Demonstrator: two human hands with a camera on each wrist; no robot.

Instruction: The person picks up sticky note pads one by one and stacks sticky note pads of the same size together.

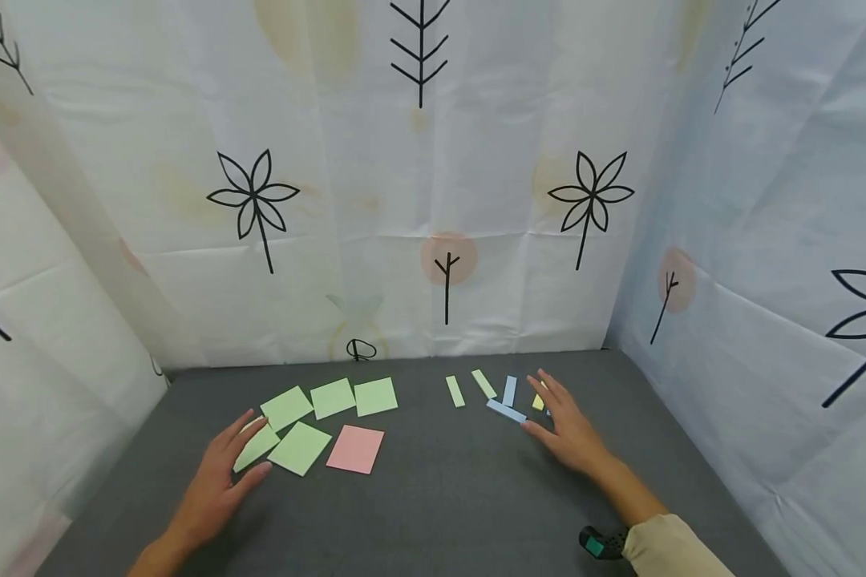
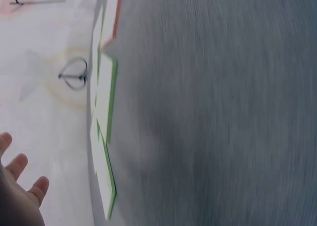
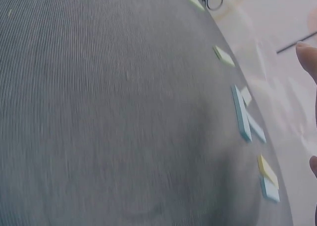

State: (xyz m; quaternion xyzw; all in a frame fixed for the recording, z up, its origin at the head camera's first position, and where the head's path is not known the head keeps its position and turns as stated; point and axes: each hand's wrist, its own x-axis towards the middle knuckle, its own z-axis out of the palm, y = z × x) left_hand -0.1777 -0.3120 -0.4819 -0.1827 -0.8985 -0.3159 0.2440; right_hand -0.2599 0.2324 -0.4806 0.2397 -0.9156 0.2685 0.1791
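Note:
Several green square sticky note pads (image 1: 299, 449) lie on the left of the grey table, with a pink square sticky note pad (image 1: 355, 449) at their right. My left hand (image 1: 209, 493) hovers with fingers spread at the leftmost green pad (image 1: 255, 449), partly covering it in the head view. On the right lie narrow sticky note pads: green strips (image 1: 455, 391), blue strips (image 1: 507, 411) and a yellow strip (image 3: 268, 170) beside another blue one (image 3: 270, 189). My right hand (image 1: 570, 425), fingers spread and holding nothing, overlaps the yellow and rightmost blue strips in the head view.
The grey tabletop (image 1: 433, 513) is bounded by white printed cloth (image 1: 375, 200) at the back and both sides. A black band with a green patch (image 1: 597, 545) sits by the right sleeve (image 1: 671, 549).

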